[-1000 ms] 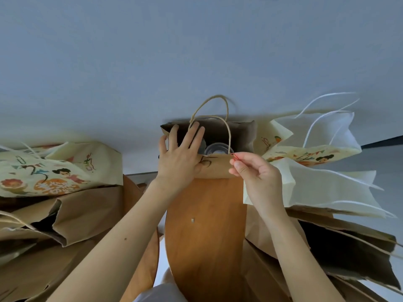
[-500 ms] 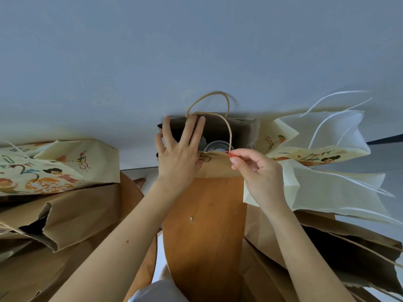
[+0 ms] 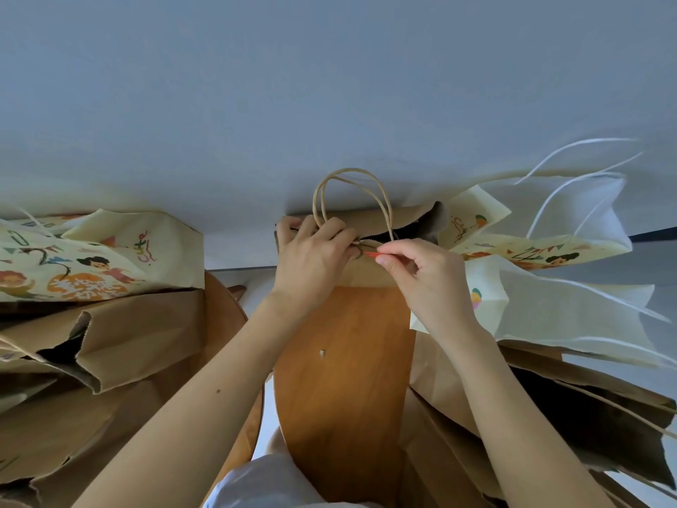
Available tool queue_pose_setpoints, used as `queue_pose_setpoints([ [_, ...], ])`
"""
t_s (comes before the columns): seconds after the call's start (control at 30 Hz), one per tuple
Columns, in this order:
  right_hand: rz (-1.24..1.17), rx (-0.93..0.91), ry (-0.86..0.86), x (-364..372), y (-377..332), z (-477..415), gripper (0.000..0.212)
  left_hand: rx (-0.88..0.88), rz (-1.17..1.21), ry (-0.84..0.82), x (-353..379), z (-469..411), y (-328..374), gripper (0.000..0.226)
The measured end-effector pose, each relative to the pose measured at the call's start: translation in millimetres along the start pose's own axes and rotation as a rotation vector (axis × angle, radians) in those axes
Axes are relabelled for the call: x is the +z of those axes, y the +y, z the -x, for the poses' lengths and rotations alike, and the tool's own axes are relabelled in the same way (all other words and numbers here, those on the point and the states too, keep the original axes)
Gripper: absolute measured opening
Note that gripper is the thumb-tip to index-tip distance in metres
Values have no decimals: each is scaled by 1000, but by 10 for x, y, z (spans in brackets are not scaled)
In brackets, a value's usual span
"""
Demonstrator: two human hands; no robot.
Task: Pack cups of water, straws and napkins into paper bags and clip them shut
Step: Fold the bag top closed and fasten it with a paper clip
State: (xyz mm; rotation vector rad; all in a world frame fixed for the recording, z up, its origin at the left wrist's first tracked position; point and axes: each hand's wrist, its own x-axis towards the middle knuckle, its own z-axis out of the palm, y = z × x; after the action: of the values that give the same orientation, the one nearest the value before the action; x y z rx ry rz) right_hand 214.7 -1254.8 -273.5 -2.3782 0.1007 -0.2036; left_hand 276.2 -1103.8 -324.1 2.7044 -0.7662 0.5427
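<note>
Centre frame: left hand [image 3: 311, 258] pinches brown paper bag [image 3: 366, 276] mouth flat; right hand [image 3: 428, 276] pinches red clip [image 3: 372, 254]. Best to seat it over both edges.

Packing corner (paper bags [image 3: 139, 335] everywhere)

- On the left cream printed bag [image 3: 121, 251], a curly word in dark and red letters, turned sideways, probably reads "Cute".
- On the right cream printed bag [image 3: 472, 218], a similar curly word, probably also "Cute"; it is small and not sure.
</note>
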Motion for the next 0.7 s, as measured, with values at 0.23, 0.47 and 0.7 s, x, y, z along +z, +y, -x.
queue_pose_setpoints([
  [0.23,108,-75,-17,95,13,-144,16,81,58,-48,0,-52,-115,27],
  [0.47,177,-91,1,162,2,-285,16,37,234,-27,-13,-116,-143,25],
  [0.7,214,-131,32,222,16,-359,17,18,232,12,31,-75,-179,18],
])
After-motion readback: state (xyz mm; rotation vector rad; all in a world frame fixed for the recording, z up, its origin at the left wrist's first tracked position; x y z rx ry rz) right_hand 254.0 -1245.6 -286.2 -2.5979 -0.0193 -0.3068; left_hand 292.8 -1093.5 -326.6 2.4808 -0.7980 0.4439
